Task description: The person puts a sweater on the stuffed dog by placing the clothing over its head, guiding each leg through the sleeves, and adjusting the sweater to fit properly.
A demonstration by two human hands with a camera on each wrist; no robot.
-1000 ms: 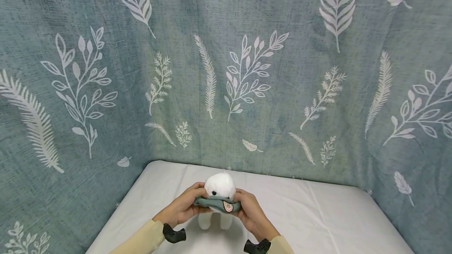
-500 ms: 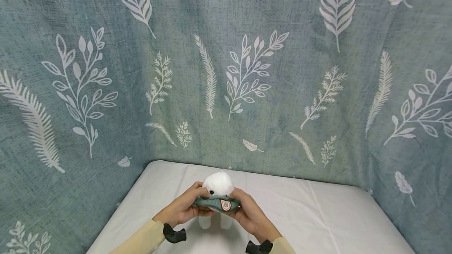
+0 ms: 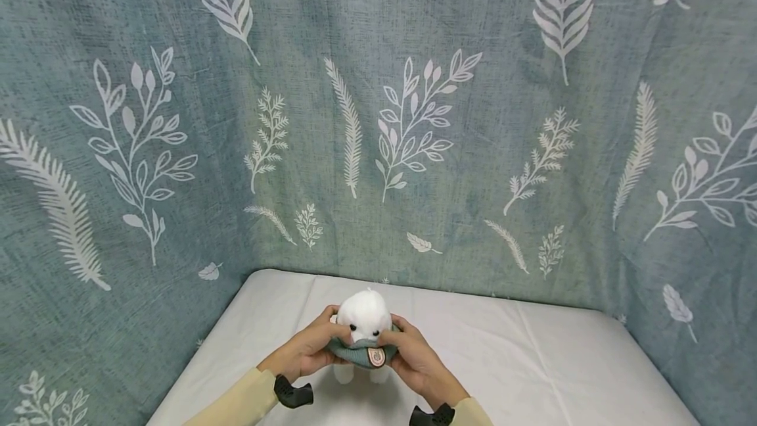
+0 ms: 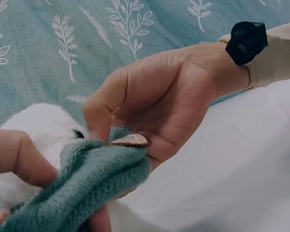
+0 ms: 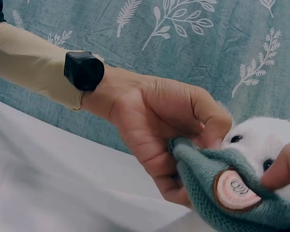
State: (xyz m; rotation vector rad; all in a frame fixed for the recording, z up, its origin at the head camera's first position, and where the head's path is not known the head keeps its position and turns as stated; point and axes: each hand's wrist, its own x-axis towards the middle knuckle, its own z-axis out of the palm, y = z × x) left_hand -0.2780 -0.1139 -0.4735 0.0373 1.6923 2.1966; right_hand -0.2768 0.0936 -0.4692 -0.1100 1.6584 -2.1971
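1. The toy [image 3: 363, 311] is upright between the hands, over the table [image 3: 503, 360], closer to its far left corner than its far right; whether it bears on the table, I cannot tell.
2. Left hand [image 3: 310, 346]: fingers grasping one end of the knit [image 3: 353, 355].
3. Right hand [image 3: 416, 357]: fingers pinching the other end, near the patch [image 5: 238, 190].
4. Step in hand, I judge: fitting the knit around the toy; its folded band crosses the front below the eyes [image 5: 236, 138].
5. The next move likely calls for even tension from both hands, easing the band along without tipping the toy.
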